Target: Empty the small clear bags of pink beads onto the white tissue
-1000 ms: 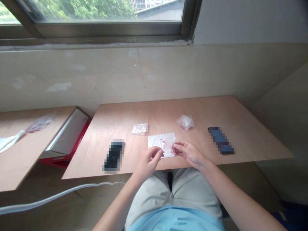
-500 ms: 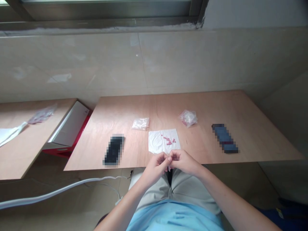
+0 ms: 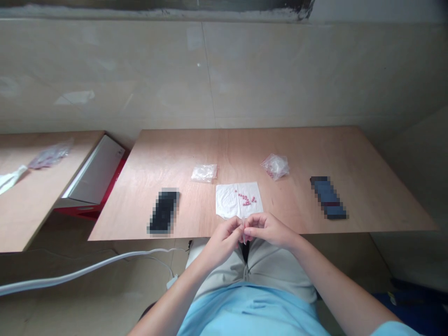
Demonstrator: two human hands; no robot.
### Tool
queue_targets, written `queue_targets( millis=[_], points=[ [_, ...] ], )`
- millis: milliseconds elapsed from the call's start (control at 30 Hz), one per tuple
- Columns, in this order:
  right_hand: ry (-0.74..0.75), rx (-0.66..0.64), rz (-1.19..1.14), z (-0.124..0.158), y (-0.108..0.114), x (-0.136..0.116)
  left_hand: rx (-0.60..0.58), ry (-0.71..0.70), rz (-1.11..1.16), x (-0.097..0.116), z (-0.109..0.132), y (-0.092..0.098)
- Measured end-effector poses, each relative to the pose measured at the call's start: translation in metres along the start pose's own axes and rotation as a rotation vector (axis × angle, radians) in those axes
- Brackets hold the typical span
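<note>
At the table's front edge, my left hand (image 3: pixel 226 238) and my right hand (image 3: pixel 271 228) meet with closed, pinching fingertips. Between them is a small clear plastic piece (image 3: pixel 244 237), perhaps a little bag; the fingers cover most of it. Just beyond my hands lies a creased white sheet (image 3: pixel 227 199) with several small red beads (image 3: pixel 246 201) scattered on its right half. Behind the sheet, a flat stack of clear plastic bags (image 3: pixel 204 173) is to the left. A crumpled clear bag (image 3: pixel 276 166) with red bits in it rests to the right.
On the wooden table (image 3: pixel 119 214), a blurred-out dark object (image 3: pixel 163 211) lies left and another (image 3: pixel 329 197) right. A second table (image 3: pixel 21 210) at left bears plastic bags (image 3: pixel 51 155). Between the tables stands a white box (image 3: pixel 94 172). A white cable (image 3: pixel 87 274) runs below.
My view has tilted slightly downward. My fingertips have drawn a little apart, and more of the clear plastic piece shows between them. The beads and bags stay in place.
</note>
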State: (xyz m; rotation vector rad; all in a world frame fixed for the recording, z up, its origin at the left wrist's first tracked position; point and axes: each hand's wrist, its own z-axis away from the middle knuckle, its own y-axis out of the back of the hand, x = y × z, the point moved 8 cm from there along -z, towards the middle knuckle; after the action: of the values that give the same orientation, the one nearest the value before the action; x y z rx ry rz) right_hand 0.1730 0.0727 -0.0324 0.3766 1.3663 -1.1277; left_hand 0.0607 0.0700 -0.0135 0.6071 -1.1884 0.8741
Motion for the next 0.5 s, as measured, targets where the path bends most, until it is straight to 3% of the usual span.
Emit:
queue_targets(
  millis=[167,300,500],
  points=[
    [0.012,-0.013,-0.033,0.001,-0.002,0.004,-0.073,-0.01,-0.02,0.005,0.001,-0.007],
    [0.038,-0.008,-0.112,0.002,-0.004,0.005,-0.126,-0.004,0.096,0.009,0.003,-0.011],
    [0.063,0.02,-0.224,0.002,-0.005,0.003,-0.107,0.012,0.205,0.007,0.001,-0.01]
  ],
)
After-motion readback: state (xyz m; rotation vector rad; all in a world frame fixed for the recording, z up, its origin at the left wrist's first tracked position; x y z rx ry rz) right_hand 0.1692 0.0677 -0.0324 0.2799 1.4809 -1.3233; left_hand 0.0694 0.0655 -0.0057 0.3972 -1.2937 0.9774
